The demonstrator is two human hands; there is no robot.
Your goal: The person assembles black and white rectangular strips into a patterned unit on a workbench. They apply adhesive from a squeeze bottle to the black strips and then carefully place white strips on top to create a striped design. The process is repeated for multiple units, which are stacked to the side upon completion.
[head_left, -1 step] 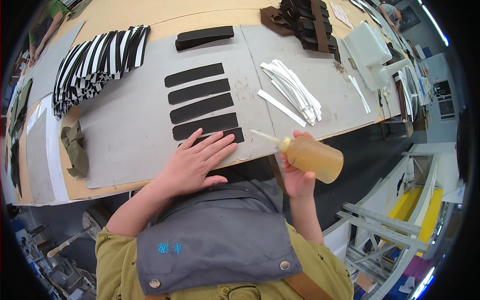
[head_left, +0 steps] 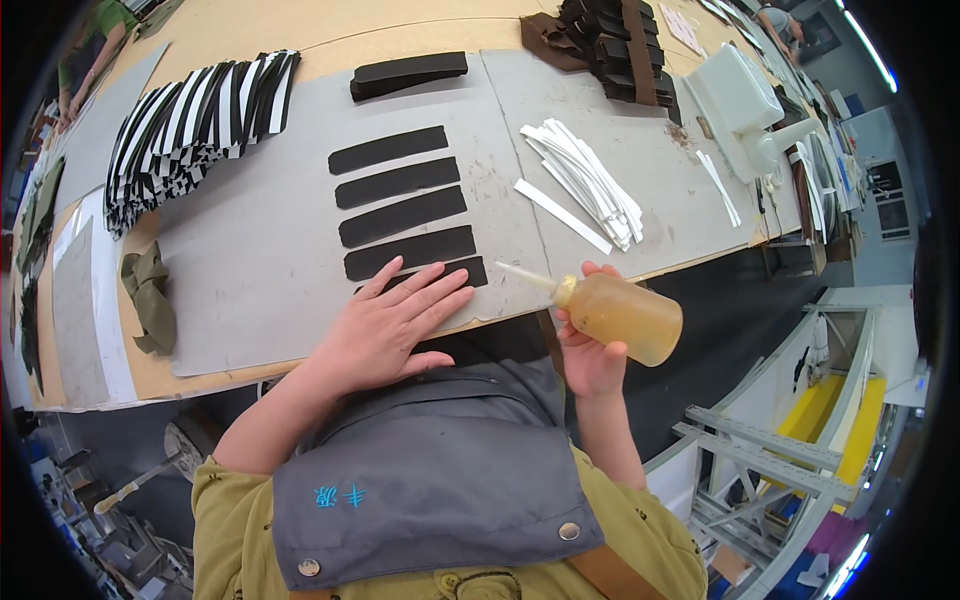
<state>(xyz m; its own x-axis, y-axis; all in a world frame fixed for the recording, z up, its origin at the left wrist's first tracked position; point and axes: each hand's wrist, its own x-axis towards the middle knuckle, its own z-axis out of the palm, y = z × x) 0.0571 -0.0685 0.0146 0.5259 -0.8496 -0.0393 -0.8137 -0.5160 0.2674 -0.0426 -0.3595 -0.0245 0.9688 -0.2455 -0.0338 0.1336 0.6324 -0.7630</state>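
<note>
My left hand (head_left: 385, 330) lies flat, fingers stretched out, over the nearest black strip (head_left: 472, 271), covering much of it. Several more black strips (head_left: 403, 217) lie in a column beyond it. In my right hand (head_left: 596, 362) is a translucent squeeze bottle (head_left: 632, 318) of amber liquid, tilted on its side. Its long thin nozzle (head_left: 525, 274) points left, just right of the covered strip and apart from it. A pile of narrow white strips (head_left: 590, 185) lies on the grey sheet (head_left: 260, 240) to the right.
Black-and-white strips (head_left: 200, 125) form a large pile at the far left. A stack of black pieces (head_left: 410, 74) lies beyond the column. Dark bundled pieces (head_left: 625, 55) and a white plastic container (head_left: 735, 95) stand far right. Olive fabric (head_left: 148, 298) lies left. Other people work beyond.
My right hand and the squeeze bottle have shifted very slightly left. My left hand and the strips stay in place.
</note>
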